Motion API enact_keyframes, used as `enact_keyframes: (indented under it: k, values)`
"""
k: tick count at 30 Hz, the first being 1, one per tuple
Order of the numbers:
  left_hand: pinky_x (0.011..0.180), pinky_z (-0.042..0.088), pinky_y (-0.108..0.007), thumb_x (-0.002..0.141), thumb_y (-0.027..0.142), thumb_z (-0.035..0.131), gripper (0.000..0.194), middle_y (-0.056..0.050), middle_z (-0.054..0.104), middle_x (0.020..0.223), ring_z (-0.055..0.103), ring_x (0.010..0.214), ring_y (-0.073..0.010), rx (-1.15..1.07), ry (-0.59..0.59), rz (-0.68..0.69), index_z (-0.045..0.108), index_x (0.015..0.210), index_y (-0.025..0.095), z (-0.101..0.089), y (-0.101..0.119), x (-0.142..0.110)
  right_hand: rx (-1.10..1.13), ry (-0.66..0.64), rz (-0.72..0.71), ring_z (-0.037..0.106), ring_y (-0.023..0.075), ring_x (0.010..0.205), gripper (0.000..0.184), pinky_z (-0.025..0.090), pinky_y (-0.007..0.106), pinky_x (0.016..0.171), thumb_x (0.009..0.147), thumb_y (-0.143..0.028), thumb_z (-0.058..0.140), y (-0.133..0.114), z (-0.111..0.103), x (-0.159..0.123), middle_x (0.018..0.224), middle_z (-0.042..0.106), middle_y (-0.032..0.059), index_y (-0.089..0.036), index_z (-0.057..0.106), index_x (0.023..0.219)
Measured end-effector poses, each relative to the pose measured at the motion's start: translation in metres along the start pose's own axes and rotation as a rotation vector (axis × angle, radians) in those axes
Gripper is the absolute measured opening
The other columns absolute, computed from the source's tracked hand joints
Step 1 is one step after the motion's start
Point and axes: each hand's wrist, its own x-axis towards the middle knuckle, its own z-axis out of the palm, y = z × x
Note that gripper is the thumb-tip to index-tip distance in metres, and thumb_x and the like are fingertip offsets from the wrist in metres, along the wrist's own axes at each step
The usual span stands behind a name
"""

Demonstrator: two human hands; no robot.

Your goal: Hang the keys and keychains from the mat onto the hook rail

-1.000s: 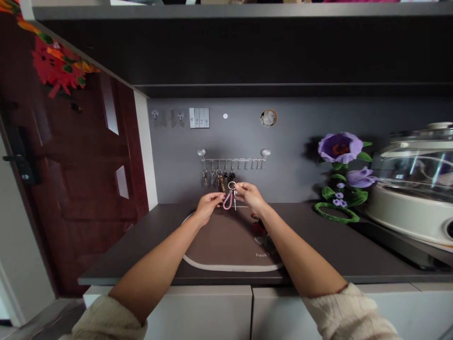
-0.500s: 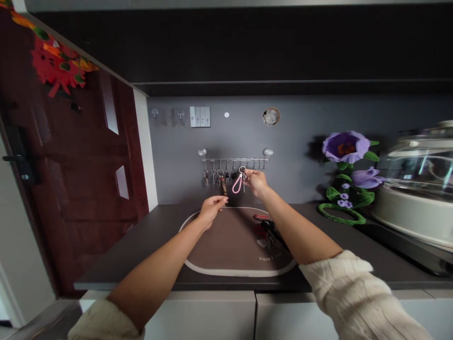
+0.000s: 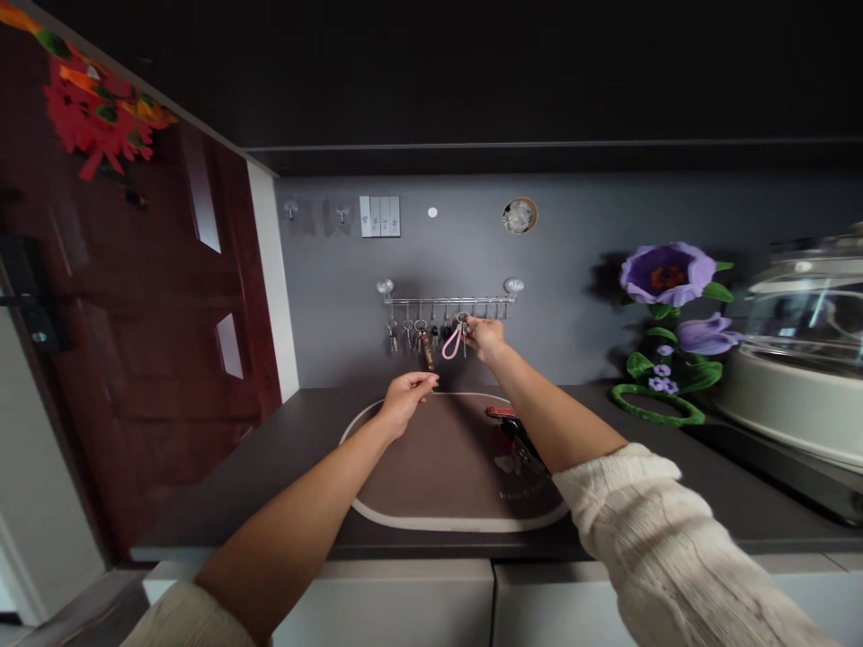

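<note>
My right hand [image 3: 486, 337] pinches a key ring [image 3: 462, 318] at a hook of the wall-mounted hook rail [image 3: 438, 300]. From that ring hang a pink strap loop [image 3: 452, 343] and a key; whether the ring sits on the hook I cannot tell. To its left, several key bunches [image 3: 395, 339] hang on the rail, one with a brown, lettered fob [image 3: 427, 350]. My left hand [image 3: 404, 400] is closed in a pinch just below that fob's lower end. What is between its fingertips, if anything, is too small to make out.
A brown mat [image 3: 431, 467] lies on the dark counter, with a red-and-black cluster [image 3: 518, 438] partly behind my right forearm. Purple knitted flowers [image 3: 667, 274] and a clear-topped white appliance [image 3: 788, 386] stand at right. A dark cabinet [image 3: 472, 81] overhangs the counter.
My right hand has brought the key ring with the pink strap slightly up to the hooks. My left hand stays pinched below the brown fob. The camera view has shifted slightly.
</note>
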Motion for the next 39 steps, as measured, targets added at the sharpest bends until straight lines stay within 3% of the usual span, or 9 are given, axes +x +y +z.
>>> enact_keyframes:
  k: [10, 19, 26, 34, 39]
  values:
    - [0.051, 0.034, -0.020, 0.057, 0.041, 0.064, 0.033, -0.006, 0.062, 0.076, 0.050, 0.061, -0.0091, -0.003, -0.007, -0.008, 0.064, 0.079, 0.015, 0.000, 0.001, -0.001, -0.110, 0.056, 0.017, 0.044, 0.0052, 0.041, 0.007, 0.044, 0.021, 0.046, 0.068, -0.012, 0.049, 0.011, -0.003, 0.010, 0.044, 0.046, -0.0041, -0.014, 0.050, 0.062]
    - [0.051, 0.034, -0.020, 0.058, 0.039, 0.064, 0.031, -0.005, 0.062, 0.075, 0.050, 0.061, -0.0090, 0.017, 0.013, 0.002, 0.065, 0.078, 0.016, -0.004, 0.001, 0.001, -0.138, -0.089, -0.018, 0.045, 0.0042, 0.044, 0.009, 0.046, 0.023, 0.054, 0.069, -0.010, 0.047, 0.013, -0.011, 0.006, 0.046, 0.047, -0.0045, -0.015, 0.049, 0.061]
    - [0.050, 0.033, -0.019, 0.058, 0.035, 0.063, 0.025, -0.005, 0.061, 0.074, 0.050, 0.060, -0.0089, 0.076, 0.047, -0.034, 0.064, 0.076, 0.017, -0.004, 0.013, 0.005, -0.260, -0.165, -0.007, 0.049, 0.0048, 0.050, 0.011, 0.040, 0.017, 0.053, 0.067, -0.007, 0.049, 0.001, -0.023, -0.002, 0.055, 0.054, -0.0009, -0.014, 0.053, 0.060]
    - [0.048, 0.034, -0.018, 0.062, 0.026, 0.062, 0.017, -0.006, 0.062, 0.076, 0.050, 0.057, -0.0071, 0.102, -0.017, -0.126, 0.064, 0.076, 0.016, 0.020, 0.036, 0.007, -0.267, -0.282, 0.064, 0.056, 0.0076, 0.061, 0.008, 0.045, 0.023, 0.062, 0.069, -0.008, 0.051, -0.015, -0.054, -0.020, 0.074, 0.062, 0.0028, -0.015, 0.055, 0.071]
    - [0.047, 0.034, -0.016, 0.064, 0.019, 0.059, 0.017, -0.005, 0.062, 0.076, 0.049, 0.054, -0.0050, 0.079, 0.007, -0.185, 0.063, 0.080, 0.014, 0.045, 0.035, 0.008, -0.301, -0.370, 0.081, 0.057, 0.0086, 0.066, 0.006, 0.045, 0.023, 0.064, 0.071, -0.011, 0.053, -0.016, -0.075, -0.035, 0.082, 0.062, 0.0052, -0.014, 0.055, 0.075]
